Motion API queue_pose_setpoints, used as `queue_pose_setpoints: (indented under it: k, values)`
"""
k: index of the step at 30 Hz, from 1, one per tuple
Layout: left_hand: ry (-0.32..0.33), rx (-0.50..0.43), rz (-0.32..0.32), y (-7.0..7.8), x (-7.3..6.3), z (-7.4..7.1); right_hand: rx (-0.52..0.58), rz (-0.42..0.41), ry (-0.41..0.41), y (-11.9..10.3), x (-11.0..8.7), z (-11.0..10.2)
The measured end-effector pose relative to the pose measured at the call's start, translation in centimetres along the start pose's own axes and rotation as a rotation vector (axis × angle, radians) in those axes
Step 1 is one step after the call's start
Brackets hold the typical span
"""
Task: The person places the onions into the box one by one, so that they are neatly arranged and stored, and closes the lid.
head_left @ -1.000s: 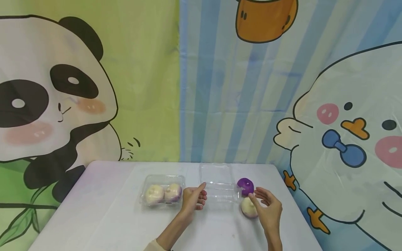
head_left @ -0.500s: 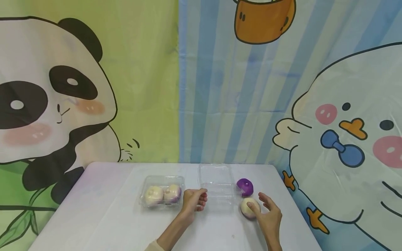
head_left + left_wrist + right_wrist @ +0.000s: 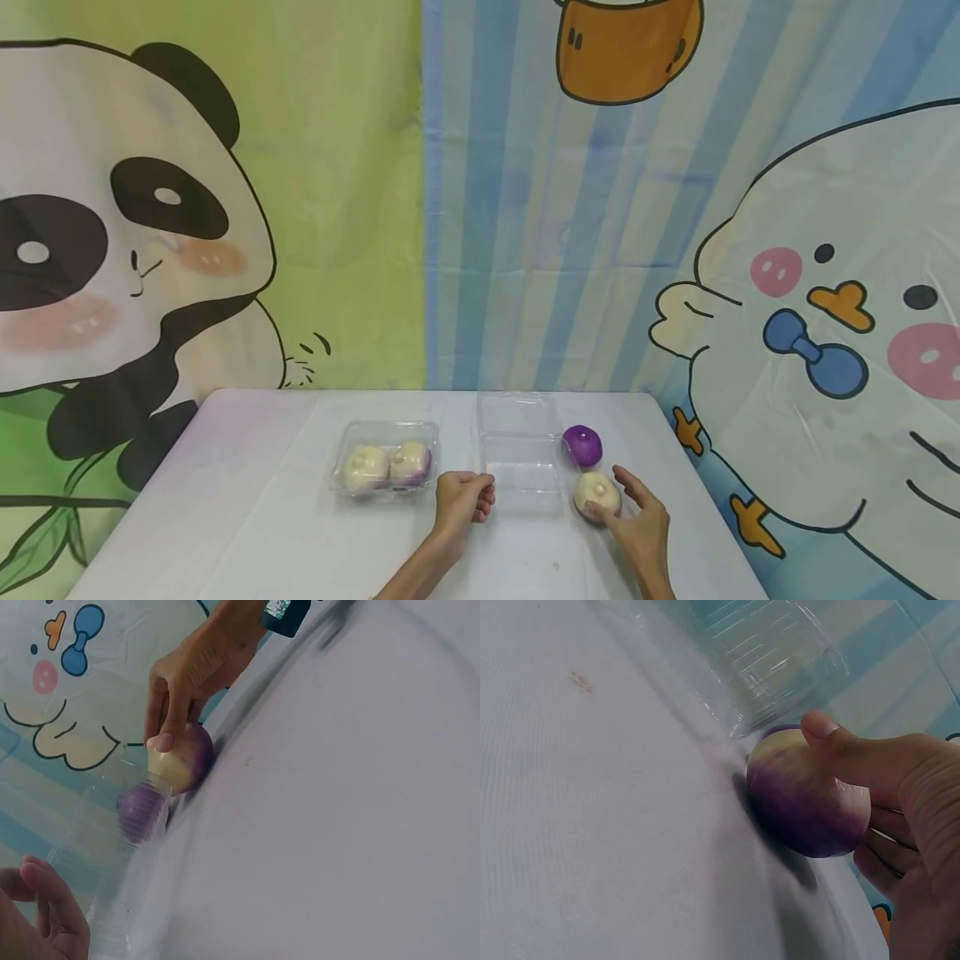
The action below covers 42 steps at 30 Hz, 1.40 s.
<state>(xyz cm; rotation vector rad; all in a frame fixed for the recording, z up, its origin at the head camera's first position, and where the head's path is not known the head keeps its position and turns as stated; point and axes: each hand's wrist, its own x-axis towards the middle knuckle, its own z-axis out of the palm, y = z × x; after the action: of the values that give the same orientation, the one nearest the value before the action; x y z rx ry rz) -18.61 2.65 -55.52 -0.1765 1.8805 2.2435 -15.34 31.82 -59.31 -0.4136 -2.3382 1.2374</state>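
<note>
A pale turnip (image 3: 597,495) with a purple underside rests on the table at the right. My right hand (image 3: 639,525) grips it, thumb laid over its side and fingers behind it, as the right wrist view shows. Just beyond sits a round purple vegetable (image 3: 582,447), which the container partly covers in the left wrist view. Left of both, an open clear plastic container (image 3: 521,462) has its lid folded back. At the container's near left corner, my left hand (image 3: 461,504) pinches the rim between thumb and curled fingers.
A second clear container (image 3: 384,429), closed, stands at the left with two pale turnips (image 3: 366,469) inside. The white table (image 3: 300,542) ends at a patterned curtain (image 3: 495,250) behind, showing a panda and a chick.
The left hand has come down toward the near side, and the open container has levelled with it. The right hand has lowered from above onto the pale turnip and taken hold.
</note>
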Motion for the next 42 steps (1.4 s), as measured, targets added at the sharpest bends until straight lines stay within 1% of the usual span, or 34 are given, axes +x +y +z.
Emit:
queue_pose_setpoints:
  k: [2, 6, 13, 19, 25, 32, 42]
  values:
    - [0.003, 0.006, -0.002, -0.2, -0.2, -0.1, 0.001, -0.001, -0.024, 0.3, 0.0, 0.0]
    - [0.011, 0.025, -0.005, -0.7, -0.3, -0.1, -0.002, -0.029, -0.04, 0.6, -0.2, 0.1]
    - [0.006, 0.04, 0.002, -1.5, -0.5, -0.3, -0.032, -0.024, -0.082, 0.6, -0.4, 0.1]
    - [0.021, 0.056, 0.006, -2.1, -0.9, -0.2, -0.055, -0.052, -0.068, 0.9, -0.3, 0.1]
    - [0.019, 0.068, 0.007, -2.4, -1.1, 0.0, -0.053, -0.04, -0.083, 1.0, -0.3, 0.0]
    - [0.006, 0.072, 0.019, -2.9, -1.2, -0.1, -0.045, -0.048, -0.074, 1.1, -0.5, 0.0]
    - [0.001, 0.072, 0.034, -3.0, -1.2, -0.3, -0.036, -0.058, -0.051, 1.4, -0.5, 0.2]
